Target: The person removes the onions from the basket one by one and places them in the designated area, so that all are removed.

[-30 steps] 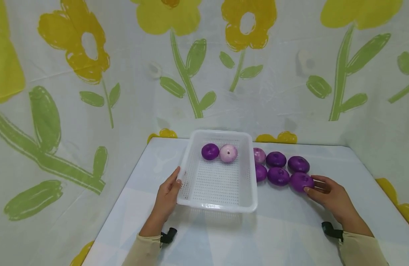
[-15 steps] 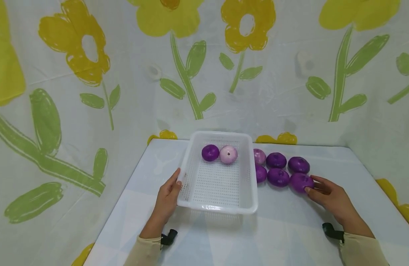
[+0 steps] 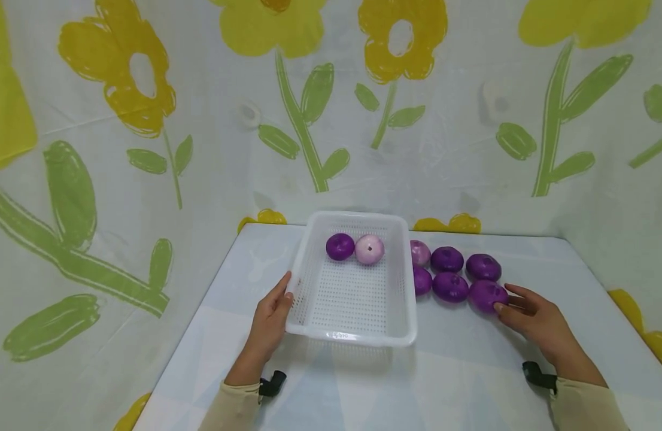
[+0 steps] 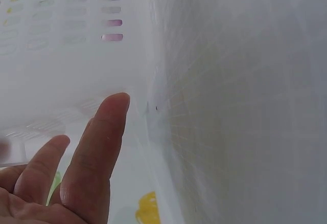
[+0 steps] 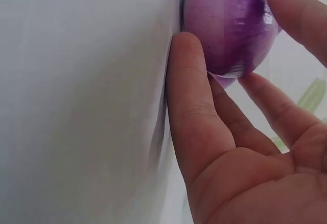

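A white perforated basket [image 3: 352, 338] stands mid-table with a dark purple onion [image 3: 340, 246] and a pale pink onion [image 3: 370, 249] at its far end. My left hand [image 3: 287, 286] rests with straight fingers [image 4: 104, 147] against the basket's left wall [image 4: 61, 55]. Several purple onions lie in two rows right of the basket. My right hand [image 3: 510, 299] lies on the table at the front-right onion [image 3: 486, 294]. In the right wrist view that onion [image 5: 227, 24] sits pinched between my thumb [image 5: 191, 96] and a fingertip.
The pale tabletop [image 3: 460, 383] is boxed in by a flower-print cloth [image 3: 331, 120] at the back and both sides. The other onions [image 3: 446, 258] sit close against the basket's right wall. A dark strap [image 3: 536, 374] is on each wrist.
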A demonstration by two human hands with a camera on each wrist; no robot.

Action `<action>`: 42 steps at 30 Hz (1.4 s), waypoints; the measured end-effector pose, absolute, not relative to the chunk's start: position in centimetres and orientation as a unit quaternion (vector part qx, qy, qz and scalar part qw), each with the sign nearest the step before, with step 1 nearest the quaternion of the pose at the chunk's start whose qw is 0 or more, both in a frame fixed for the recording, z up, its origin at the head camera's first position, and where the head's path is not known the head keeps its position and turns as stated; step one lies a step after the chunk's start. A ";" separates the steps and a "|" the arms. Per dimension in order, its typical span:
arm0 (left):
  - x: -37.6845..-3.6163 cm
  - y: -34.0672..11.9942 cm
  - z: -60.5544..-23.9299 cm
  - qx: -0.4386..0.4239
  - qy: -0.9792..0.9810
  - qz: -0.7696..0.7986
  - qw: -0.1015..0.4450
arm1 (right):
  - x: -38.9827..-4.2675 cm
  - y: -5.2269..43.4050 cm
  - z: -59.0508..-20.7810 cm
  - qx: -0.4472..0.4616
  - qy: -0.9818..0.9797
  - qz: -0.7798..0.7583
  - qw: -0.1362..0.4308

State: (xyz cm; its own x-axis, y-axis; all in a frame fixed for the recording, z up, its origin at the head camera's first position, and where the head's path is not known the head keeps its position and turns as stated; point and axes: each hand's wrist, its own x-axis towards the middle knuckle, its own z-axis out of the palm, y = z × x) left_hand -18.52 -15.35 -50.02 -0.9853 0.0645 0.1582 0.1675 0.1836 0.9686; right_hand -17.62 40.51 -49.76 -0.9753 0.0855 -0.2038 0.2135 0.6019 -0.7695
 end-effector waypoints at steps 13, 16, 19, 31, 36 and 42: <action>-18.5 -15.3 -50.0 -0.079 -0.758 -0.647 0.034 | -16.9 40.9 -48.0 0.074 0.911 -0.403 0.051; -18.6 -15.3 -50.0 -0.079 -0.754 -0.651 0.037 | -17.1 41.1 -47.2 0.066 0.927 -0.367 0.034; -18.6 -15.3 -49.9 -0.078 -0.753 -0.653 0.038 | -17.6 41.4 -46.2 0.047 0.942 -0.330 0.027; -18.6 -15.5 -49.9 -0.076 -0.752 -0.653 0.042 | -22.7 38.3 -40.5 -0.104 0.961 -0.254 0.035; -18.6 -15.4 -50.0 -0.072 -0.752 -0.654 0.042 | -25.5 34.9 -38.1 -0.161 0.949 -0.267 0.043; -18.6 -15.2 -50.2 -0.074 -0.750 -0.656 0.045 | -28.4 29.9 -35.8 -0.204 0.934 -0.287 0.064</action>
State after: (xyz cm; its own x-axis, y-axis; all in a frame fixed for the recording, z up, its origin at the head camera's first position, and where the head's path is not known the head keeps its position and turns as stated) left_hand -18.58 -15.22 -50.20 -0.9849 0.0518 0.1655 0.1709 0.1282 0.9769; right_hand -28.40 29.86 -35.84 -0.9084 -0.4181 -0.0021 -0.3446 0.7516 -0.5625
